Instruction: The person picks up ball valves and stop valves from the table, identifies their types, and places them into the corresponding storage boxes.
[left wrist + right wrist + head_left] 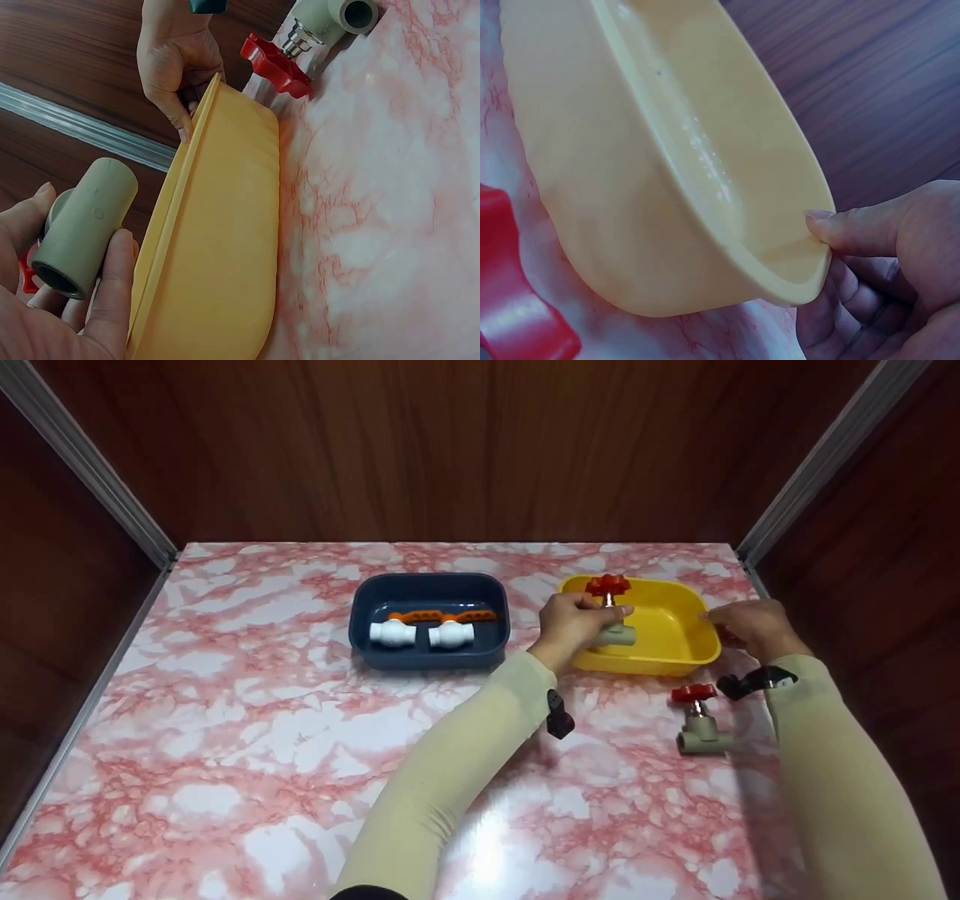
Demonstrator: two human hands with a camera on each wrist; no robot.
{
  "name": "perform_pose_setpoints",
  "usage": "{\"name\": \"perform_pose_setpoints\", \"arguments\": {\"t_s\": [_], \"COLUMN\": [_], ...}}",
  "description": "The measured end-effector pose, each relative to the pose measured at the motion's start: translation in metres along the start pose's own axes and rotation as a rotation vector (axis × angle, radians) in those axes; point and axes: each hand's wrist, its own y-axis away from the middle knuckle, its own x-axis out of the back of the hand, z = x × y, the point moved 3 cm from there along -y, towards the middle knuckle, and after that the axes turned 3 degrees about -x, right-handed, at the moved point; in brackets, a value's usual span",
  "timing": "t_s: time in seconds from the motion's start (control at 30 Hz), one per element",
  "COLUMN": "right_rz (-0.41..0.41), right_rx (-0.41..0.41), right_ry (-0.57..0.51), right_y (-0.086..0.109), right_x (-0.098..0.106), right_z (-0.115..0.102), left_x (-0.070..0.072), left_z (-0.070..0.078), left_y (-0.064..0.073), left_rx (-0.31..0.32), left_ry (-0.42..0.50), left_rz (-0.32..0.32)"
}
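My left hand (574, 622) grips a grey-green pipe valve (88, 225) with a red handwheel, held over the left part of a yellow basin (675, 660). In the left wrist view the valve's open pipe end shows between thumb and fingers. At the basin's right end my right hand (757, 626) pinches the rim, thumb inside and fingers outside, as the right wrist view shows. A second such valve (703, 735) stands on the table in front of the basin, its red handwheel (517, 292) partly visible beside the basin in the right wrist view.
Left of the yellow basin stands a dark blue basin (427, 661). Inside it lie two white ball valves (393, 633) with orange lever handles (476, 616). The pink-and-white marbled table (262, 765) is bordered by dark wooden panels (450, 450) at the back and sides.
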Motion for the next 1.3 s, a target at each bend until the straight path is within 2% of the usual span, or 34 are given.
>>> {"name": "perform_pose_setpoints", "arguments": {"t_s": [0.57, 0.7, 0.97, 1.3], "right_rz": [-0.014, -0.003, 0.001, -0.020], "right_rx": [0.012, 0.007, -0.002, -0.010], "right_ry": [0.013, 0.016, 0.000, -0.007], "right_y": [0.001, 0.001, 0.003, 0.002], "right_x": [0.000, -0.001, -0.002, -0.001], "right_z": [0.000, 0.000, 0.000, 0.002], "left_x": [-0.013, -0.015, -0.018, -0.022], "left_z": [-0.002, -0.001, -0.002, -0.004], "left_y": [-0.005, -0.006, -0.005, -0.006], "left_rx": [0.028, 0.023, 0.058, 0.043], "left_ry": [-0.033, -0.057, -0.053, -0.089], "left_rz": [0.022, 0.020, 0.004, -0.003]}}
